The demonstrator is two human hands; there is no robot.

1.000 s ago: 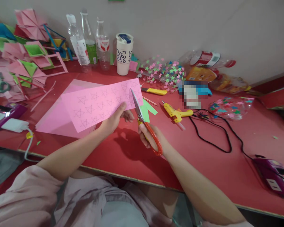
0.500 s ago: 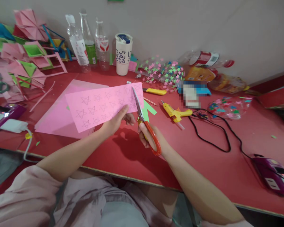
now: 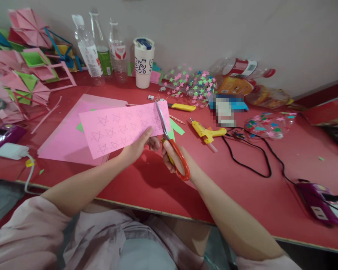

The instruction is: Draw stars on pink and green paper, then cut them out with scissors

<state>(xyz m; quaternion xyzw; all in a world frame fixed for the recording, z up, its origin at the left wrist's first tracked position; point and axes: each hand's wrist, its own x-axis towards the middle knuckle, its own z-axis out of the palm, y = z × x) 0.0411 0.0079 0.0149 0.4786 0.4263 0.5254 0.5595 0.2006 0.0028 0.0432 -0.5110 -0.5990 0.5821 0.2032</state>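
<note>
A strip of pink paper [image 3: 121, 127] with rows of hand-drawn stars is pinched along its lower edge by my left hand [image 3: 142, 144], thumb on top. My right hand [image 3: 173, 159] grips a pair of scissors [image 3: 183, 168] with orange-red handles. The blades lie across the right end of the strip, pointing up and away from me. Part of the right-hand fingers is hidden behind the handles. Below the strip, larger pink sheets [image 3: 62, 131] rest on the red table [image 3: 146, 183], with green paper pieces [image 3: 176, 129] beside the scissors.
A yellow glue gun [image 3: 207, 131] with a black cord and a yellow cutter knife [image 3: 183, 107] lie to the right. Bottles [image 3: 87, 52] and a white tumbler [image 3: 143, 67] stand at the back. Paper stars [image 3: 202, 86] fill clear containers. Folded paper crafts [image 3: 30, 88] crowd the left.
The view has shifted slightly, so the table items appear a little further left. Both hands keep their hold, and the scissor blades look somewhat more closed over the strip's right end.
</note>
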